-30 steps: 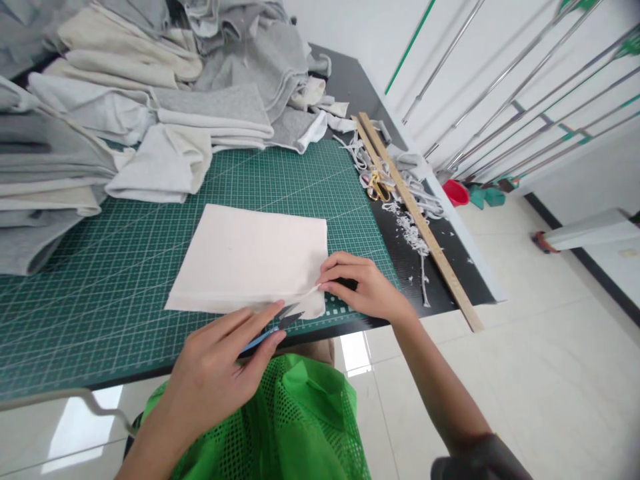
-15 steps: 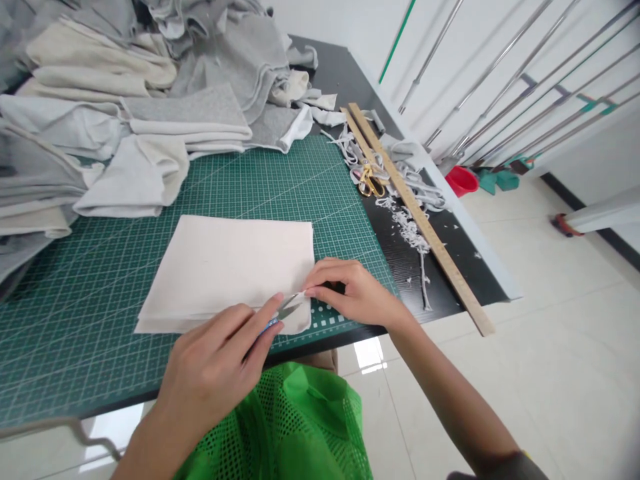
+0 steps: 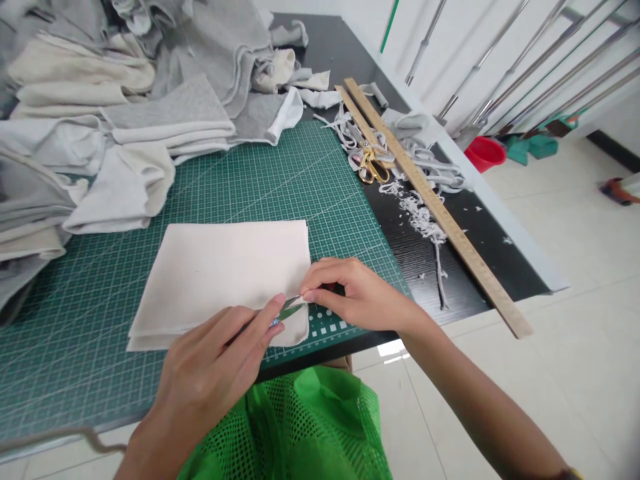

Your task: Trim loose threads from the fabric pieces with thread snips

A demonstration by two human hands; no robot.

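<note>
A stack of cream cloth (image 3: 230, 260) lies flat near the table's front edge, its lower right corner rounded. My left hand (image 3: 220, 360) is closed around small thread snips (image 3: 290, 311) with a bit of blue at the grip. Their blades are parted and point right, over the cloth's near right part. Directly beside the blade tips, my right hand (image 3: 345, 290) pinches thumb and forefinger together at the cloth's edge. A small pale bit of cloth shows at these fingertips; whether a loose thread is there too is too small to tell.
A green cutting mat (image 3: 265, 180) covers much of the black table. Grey and cream fabric piles (image 3: 170, 110) stand at the back left. Gold-handled scissors (image 3: 373, 167), wooden rulers (image 3: 440, 213) and thread scraps (image 3: 423, 220) lie to the right. A red bucket (image 3: 485, 153) stands on the floor.
The view has shifted slightly, so the table appears moved. Both hands keep their grip beside the cloth's right edge, and the snips' blades remain parted there.
</note>
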